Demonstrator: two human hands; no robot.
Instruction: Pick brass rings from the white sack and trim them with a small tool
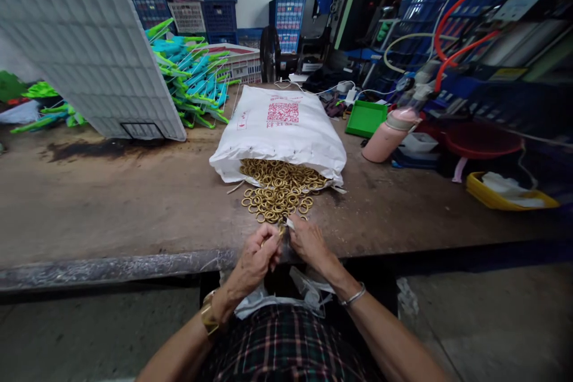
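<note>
Brass-coloured rings (280, 200) spill in a heap from the open mouth of a white woven sack (273, 131) lying on the table. Just at the heap's near side, my left hand (262, 250) is closed, fingers curled around a brass ring by the table's edge. My right hand (311, 243) is beside it, fingers bent in towards the rings. A small whitish piece (290, 224) shows at its thumb and forefinger; its kind is unclear. The fingertips of both hands are close together.
A large pale ribbed panel (102, 42) stands at left before a pile of green and blue plastic pieces (192, 77). To the right are a pink bottle (387, 137), a green tray (366, 118) and a yellow tray (510, 200). The table's front edge (111, 265) is wrapped in plastic.
</note>
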